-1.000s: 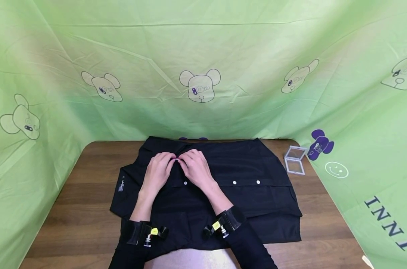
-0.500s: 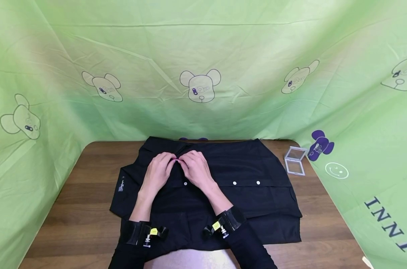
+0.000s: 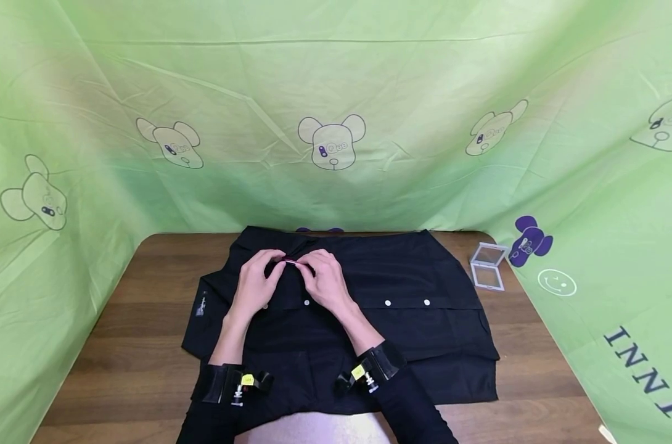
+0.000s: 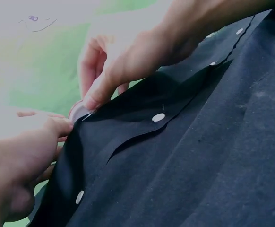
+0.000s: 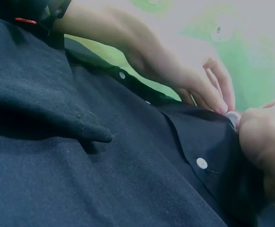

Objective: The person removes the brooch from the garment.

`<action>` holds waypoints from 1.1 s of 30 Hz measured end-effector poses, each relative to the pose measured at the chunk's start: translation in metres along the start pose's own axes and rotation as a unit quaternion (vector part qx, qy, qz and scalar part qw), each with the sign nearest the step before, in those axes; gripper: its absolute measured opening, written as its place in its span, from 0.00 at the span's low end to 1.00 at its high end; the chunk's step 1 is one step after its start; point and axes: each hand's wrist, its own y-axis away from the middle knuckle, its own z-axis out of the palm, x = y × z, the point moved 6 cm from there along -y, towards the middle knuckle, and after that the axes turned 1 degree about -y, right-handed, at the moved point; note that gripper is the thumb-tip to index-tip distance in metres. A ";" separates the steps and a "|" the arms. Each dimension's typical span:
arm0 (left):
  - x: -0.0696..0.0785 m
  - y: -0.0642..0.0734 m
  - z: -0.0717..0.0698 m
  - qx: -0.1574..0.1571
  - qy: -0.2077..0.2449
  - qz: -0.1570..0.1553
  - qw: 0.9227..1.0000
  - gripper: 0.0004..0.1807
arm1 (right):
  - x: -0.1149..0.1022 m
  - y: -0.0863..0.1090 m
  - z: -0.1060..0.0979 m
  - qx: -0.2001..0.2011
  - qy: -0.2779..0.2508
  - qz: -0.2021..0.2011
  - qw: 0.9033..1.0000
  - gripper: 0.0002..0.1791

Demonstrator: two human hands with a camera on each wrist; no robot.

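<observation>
Small round disc [image 4: 79, 112], at eleven o'clock on soft black shirt [image 3: 413, 333], pinched thumb-to-finger by left hand [image 3: 255, 285] and right hand [image 3: 327, 283]; probably light, stiff, best held edgewise.

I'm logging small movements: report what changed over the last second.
The left hand shifted slightly left and its grip widened, exposing a pale round button and more of a small pink-edged round piece. The right hand, black button-front cloth shirt and clear square hinged case stayed put.
</observation>
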 end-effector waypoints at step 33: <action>-0.013 0.002 0.006 0.018 0.022 -0.025 0.999 0.07 | 0.008 0.002 0.003 0.016 -0.079 0.082 0.993 0.04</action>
